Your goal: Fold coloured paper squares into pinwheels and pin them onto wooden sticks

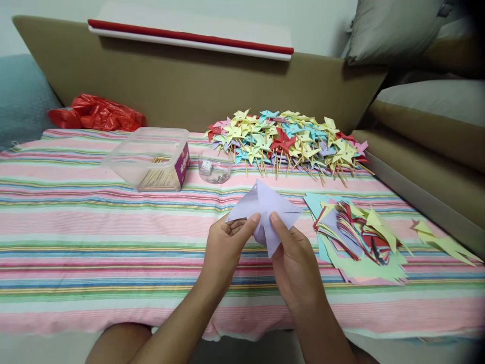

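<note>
Between my hands is a purple paper pinwheel (264,202), held up over the striped cloth with its pointed blades spread. My left hand (227,242) grips its left side, thumb on the front near the centre and fingers tucked behind. On the lower right, my right hand (295,258) pinches the paper, its thumb also near the centre. No stick is visible on this pinwheel. A clear round container (214,169) with small metal pieces stands just beyond, and a clear plastic box (159,151) of wooden sticks sits to its left.
Finished pinwheels (288,141) on sticks lie heaped at the back. Cut coloured papers (348,237) are stacked at the right, beside yellow scraps (439,240). A red plastic bag (102,114) rests at the back left. Behind everything rises a brown board (182,86).
</note>
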Action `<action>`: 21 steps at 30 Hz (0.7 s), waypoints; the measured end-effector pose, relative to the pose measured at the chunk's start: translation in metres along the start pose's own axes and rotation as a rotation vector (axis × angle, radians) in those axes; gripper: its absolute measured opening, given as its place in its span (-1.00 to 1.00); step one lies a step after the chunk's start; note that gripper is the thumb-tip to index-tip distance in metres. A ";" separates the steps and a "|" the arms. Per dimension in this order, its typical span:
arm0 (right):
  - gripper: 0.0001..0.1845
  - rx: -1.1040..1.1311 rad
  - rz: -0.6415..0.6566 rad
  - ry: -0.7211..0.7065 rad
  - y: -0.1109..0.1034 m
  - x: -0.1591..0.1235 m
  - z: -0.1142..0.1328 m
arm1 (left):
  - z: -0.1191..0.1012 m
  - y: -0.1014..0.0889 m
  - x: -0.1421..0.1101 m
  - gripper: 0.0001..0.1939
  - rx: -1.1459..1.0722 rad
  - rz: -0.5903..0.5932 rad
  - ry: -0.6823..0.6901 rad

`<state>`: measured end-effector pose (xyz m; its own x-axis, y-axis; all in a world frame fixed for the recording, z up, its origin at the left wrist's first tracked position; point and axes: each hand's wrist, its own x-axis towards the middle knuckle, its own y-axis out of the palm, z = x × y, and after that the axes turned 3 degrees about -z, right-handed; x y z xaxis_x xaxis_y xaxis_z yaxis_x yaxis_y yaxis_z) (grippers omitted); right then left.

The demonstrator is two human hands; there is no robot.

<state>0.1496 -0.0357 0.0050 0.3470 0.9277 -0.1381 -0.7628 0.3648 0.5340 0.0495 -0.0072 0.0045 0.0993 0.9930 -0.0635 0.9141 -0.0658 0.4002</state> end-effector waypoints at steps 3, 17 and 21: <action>-0.79 -0.073 -0.019 -0.061 -0.002 0.000 -0.002 | 0.000 -0.001 0.001 -0.76 -0.013 0.001 0.008; -0.36 -0.235 0.014 -0.226 -0.002 -0.002 0.008 | 0.000 -0.008 0.009 -0.73 -0.121 -0.115 -0.050; -0.60 -0.455 0.146 -0.301 -0.007 -0.002 0.011 | -0.002 -0.011 0.013 -0.70 -0.222 -0.137 -0.091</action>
<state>0.1606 -0.0416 0.0109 0.3094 0.9318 0.1900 -0.9499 0.2937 0.1068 0.0396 0.0062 0.0011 0.0241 0.9777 -0.2087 0.8141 0.1019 0.5717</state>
